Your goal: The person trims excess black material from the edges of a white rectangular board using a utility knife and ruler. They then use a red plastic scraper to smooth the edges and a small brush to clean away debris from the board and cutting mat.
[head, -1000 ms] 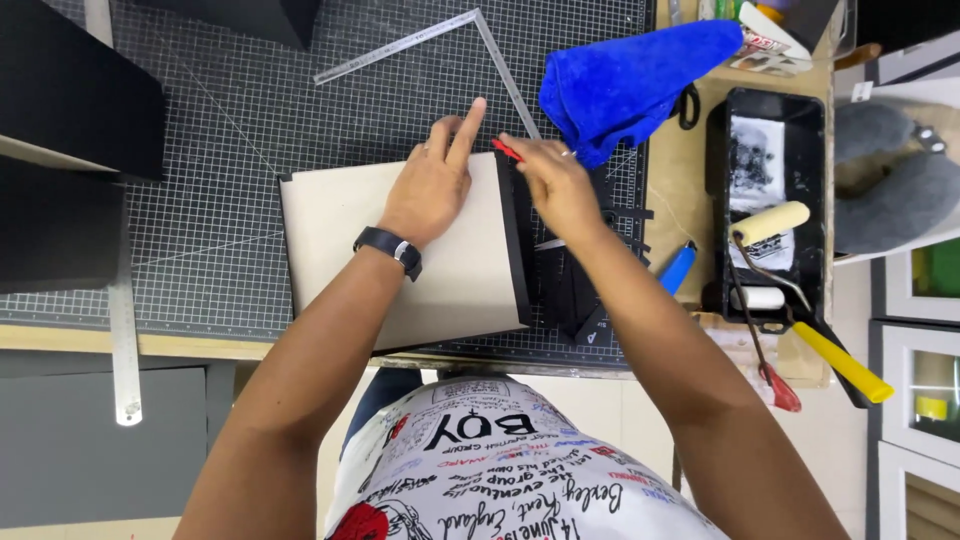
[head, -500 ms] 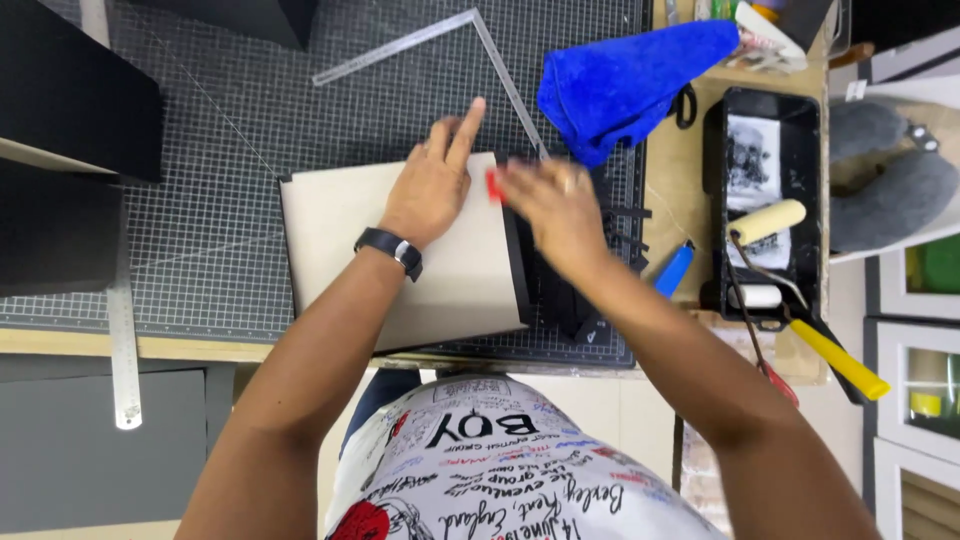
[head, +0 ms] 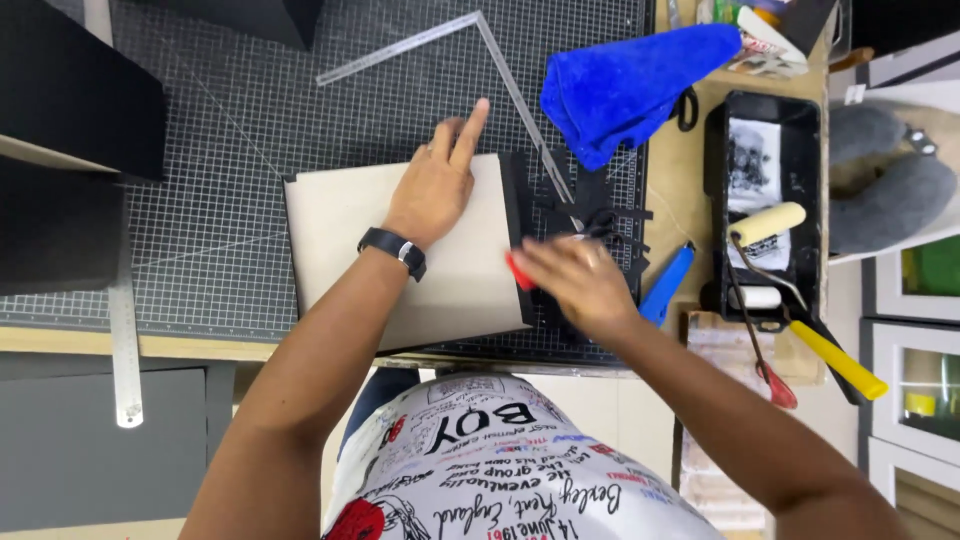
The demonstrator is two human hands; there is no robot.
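On the tabletop, head view: a gridded cutting mat [head: 300, 120] carries a pale beige board [head: 350, 230] with a black edge along its right side.
Left hand: the left hand [head: 435, 190] lies flat and open on the board's upper right part, index finger stretched toward the top, pinning it down; a black watch [head: 392, 250] sits on the wrist.
Right hand: the right hand [head: 580, 280] is blurred, fingers curled around a small red tool [head: 520, 272] at the board's right edge; how tight the grip is, I cannot tell.
Black scraps: thin black strips [head: 600, 215] lie just beyond the right hand.
Further up: a metal square ruler [head: 420, 45] and a blue cloth [head: 630, 85].
Far right: a black tray [head: 815, 170] holding a paint roller [head: 770, 225] with a yellow handle; a blue tool [head: 668, 285] lies beside the tray.
Left edge: a steel ruler [head: 125, 340].
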